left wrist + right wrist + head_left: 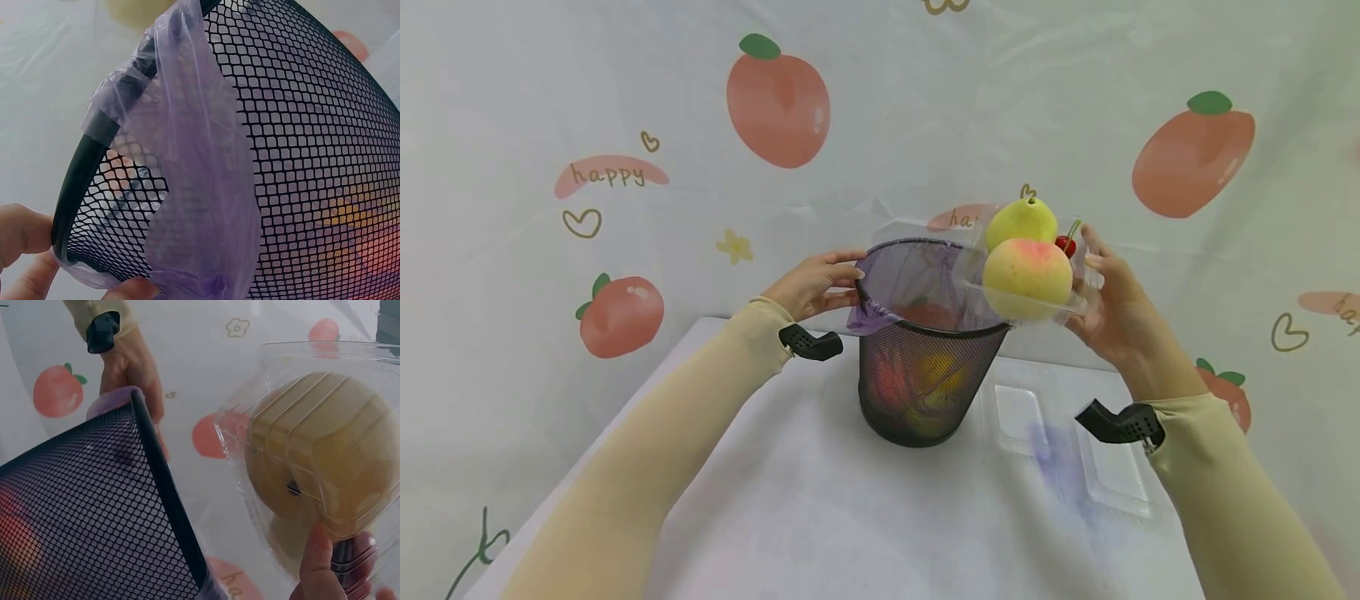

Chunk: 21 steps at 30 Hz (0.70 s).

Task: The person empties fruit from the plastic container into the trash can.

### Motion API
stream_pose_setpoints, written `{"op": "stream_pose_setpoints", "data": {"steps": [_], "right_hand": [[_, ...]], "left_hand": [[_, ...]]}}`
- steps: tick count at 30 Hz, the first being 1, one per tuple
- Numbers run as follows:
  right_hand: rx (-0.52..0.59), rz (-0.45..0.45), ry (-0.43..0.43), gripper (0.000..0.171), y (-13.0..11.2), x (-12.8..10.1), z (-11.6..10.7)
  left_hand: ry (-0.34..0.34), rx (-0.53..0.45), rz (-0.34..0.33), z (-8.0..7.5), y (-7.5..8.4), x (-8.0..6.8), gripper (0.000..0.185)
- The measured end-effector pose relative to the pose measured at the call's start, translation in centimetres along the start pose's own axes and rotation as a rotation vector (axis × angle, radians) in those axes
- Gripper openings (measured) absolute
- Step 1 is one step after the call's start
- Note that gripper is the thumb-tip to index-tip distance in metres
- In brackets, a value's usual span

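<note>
A black mesh wastebasket (917,400) stands tilted on the table, lined with a thin purple plastic bag (872,321) folded over its rim. My left hand (816,285) grips the rim at the left, thumb and fingers on either side of it. To the right, my right hand (1116,312) holds up a clear plastic tray (275,359) by its side, level with the wastebasket's mouth and overlapping its right rim in the head view. In the tray lie a peach (1028,279), a yellow-green pear (1018,223) and a red cherry (1065,245) with a green stem.
Through the mesh show red and yellow fruit-like shapes (942,375) inside the wastebasket. A shallow clear plastic container (1018,412) lies on the white table (850,517) at right, near a purple patch. Behind hangs a white cloth (887,108) printed with fruit.
</note>
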State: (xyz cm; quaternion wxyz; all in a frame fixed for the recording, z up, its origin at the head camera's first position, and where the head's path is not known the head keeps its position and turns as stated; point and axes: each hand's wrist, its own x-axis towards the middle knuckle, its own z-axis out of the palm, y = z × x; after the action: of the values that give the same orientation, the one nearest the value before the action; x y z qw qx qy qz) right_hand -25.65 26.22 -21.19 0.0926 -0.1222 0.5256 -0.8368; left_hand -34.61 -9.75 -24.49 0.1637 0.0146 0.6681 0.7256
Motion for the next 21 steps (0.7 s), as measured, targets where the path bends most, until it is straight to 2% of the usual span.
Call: {"op": "stream_pose_setpoints", "data": {"steps": [11,21], "right_hand": [[-0.029,0.021,0.116,0.061,-0.3,1.3,-0.1],[-0.048,0.031,0.149,0.068,-0.4,2.1,-0.6]], "left_hand": [[-0.008,-0.003,0.001,0.0,0.0,0.0,0.049],[-0.005,-0.001,-0.001,0.0,0.0,0.0,0.049]]}}
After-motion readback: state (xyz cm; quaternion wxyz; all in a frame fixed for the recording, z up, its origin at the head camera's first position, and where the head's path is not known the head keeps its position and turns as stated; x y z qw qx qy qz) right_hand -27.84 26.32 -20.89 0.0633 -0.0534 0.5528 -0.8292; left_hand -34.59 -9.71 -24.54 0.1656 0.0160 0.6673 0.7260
